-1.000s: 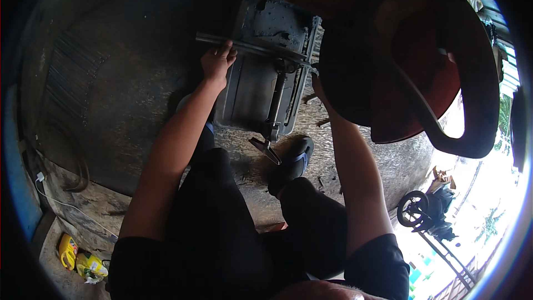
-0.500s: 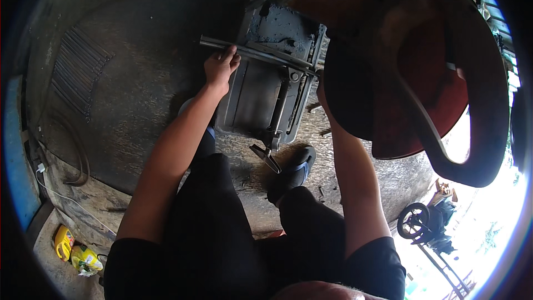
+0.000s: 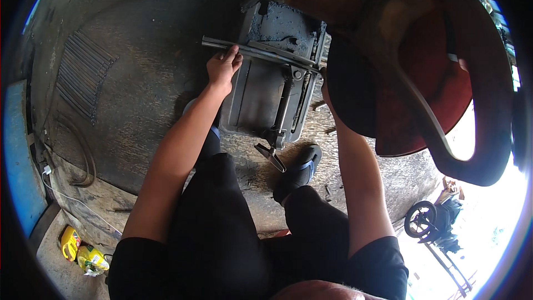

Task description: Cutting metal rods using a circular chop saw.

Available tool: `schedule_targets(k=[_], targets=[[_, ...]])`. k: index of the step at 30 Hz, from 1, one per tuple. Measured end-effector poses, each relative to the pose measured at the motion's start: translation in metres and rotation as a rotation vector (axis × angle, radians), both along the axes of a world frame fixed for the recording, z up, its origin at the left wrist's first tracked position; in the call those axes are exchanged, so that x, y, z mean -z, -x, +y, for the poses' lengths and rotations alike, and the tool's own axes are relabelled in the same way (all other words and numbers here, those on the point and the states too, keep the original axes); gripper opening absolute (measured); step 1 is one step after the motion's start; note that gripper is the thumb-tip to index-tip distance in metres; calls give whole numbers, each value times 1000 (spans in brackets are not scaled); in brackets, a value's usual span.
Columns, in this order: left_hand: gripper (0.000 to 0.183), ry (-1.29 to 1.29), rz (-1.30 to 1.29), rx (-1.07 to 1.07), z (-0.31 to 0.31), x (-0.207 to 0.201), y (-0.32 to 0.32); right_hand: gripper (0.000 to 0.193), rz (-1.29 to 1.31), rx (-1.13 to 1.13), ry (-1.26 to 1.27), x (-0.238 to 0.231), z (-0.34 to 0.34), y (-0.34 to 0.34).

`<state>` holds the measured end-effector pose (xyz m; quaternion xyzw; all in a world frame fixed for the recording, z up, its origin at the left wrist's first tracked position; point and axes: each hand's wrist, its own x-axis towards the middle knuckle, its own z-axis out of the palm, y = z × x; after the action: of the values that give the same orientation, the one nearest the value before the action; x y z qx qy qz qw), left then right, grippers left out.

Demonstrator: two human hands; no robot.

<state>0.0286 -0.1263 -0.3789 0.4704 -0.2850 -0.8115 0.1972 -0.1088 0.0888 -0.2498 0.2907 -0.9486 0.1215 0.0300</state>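
My left hand (image 3: 221, 70) is closed around a thin metal bar (image 3: 214, 42), near its left end. The bar lies crosswise over the grey base (image 3: 252, 100) of a cut-off saw, against the clamp, whose long threaded screw (image 3: 285, 99) runs toward me and ends in a crank handle (image 3: 270, 158). My right forearm (image 3: 358, 172) reaches up to the right side of the base. Most of my right hand (image 3: 326, 84) is hidden behind the saw's dark red guard and loop handle (image 3: 427, 111), so its fingers do not show.
A row of cut metal rods (image 3: 86, 75) lies on the dark floor at left. Coiled hose (image 3: 83, 161), a white cable (image 3: 78, 200) and yellow containers (image 3: 70, 243) are at lower left. Short offcuts (image 3: 319, 106) lie beside the base. A motorbike (image 3: 430, 222) stands outside at right.
The whole view has shifted slightly. Both hands and the bar hold about the same place against the saw.
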Motion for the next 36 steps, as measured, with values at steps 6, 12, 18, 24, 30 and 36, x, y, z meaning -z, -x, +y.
schedule_targets(k=[6, 12, 18, 24, 30, 36], targets=[[17, 14, -16, -1, 0, 1, -1, 21, 142, -120, -112, 10, 5, 0], [15, 14, -6, -21, -2, -2, -4, 21, 266, -263, -184, 26, 8, 0], [15, -1, -10, -15, -2, -3, -3, 24, 30, -262, 423, 69, 29, 24], [16, 50, 4, 6, 2, -2, 0, 24, 39, -246, 399, 70, 37, 25], [16, 45, -13, 12, 2, -2, 1, 23, 51, -227, 364, 75, 42, 29], [19, 46, -36, 16, 3, -2, 2, 23, 67, -214, 328, 77, 44, 33]])
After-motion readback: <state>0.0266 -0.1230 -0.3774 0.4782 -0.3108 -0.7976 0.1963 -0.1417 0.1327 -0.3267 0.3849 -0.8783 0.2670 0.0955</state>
